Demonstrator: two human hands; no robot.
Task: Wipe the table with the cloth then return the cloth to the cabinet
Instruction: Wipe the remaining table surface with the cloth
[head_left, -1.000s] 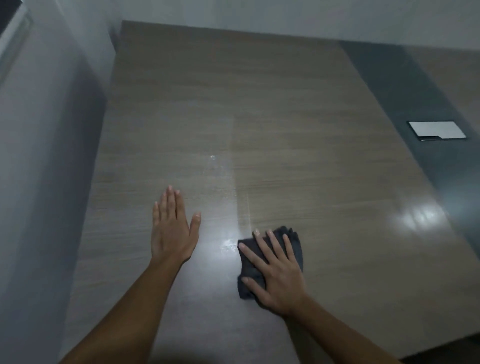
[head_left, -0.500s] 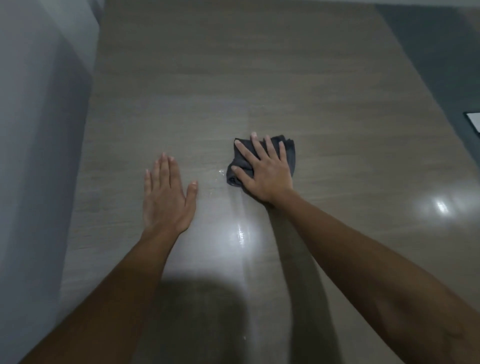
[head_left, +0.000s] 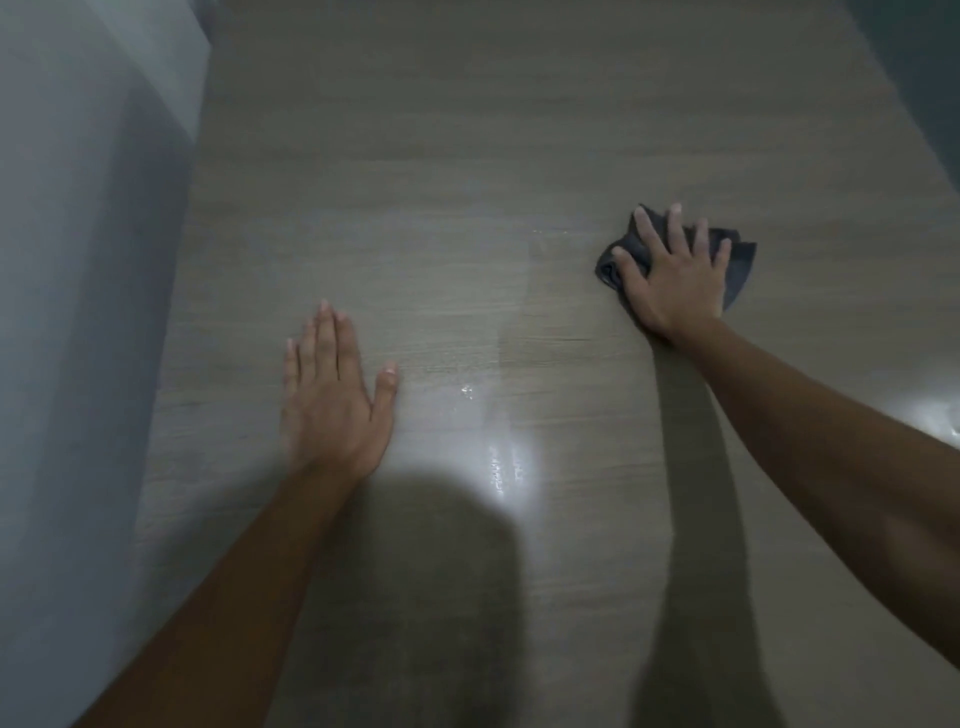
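Observation:
A dark grey cloth (head_left: 740, 260) lies bunched on the wood-grain table (head_left: 467, 156), right of centre. My right hand (head_left: 675, 275) presses flat on it with fingers spread, covering most of it. My left hand (head_left: 332, 400) rests flat on the bare tabletop to the left, fingers straight and together, well apart from the cloth. A few small wet spots glint on the table between the two hands. No cabinet is in view.
A pale grey wall (head_left: 78, 260) runs along the table's left edge. A darker floor strip (head_left: 914, 62) shows at the top right corner. A bright light reflection and my shadow fall on the table near me.
My right hand has slid the cloth away from me, then to the right across the table. My left hand has stayed flat in place. The view has tilted further down.

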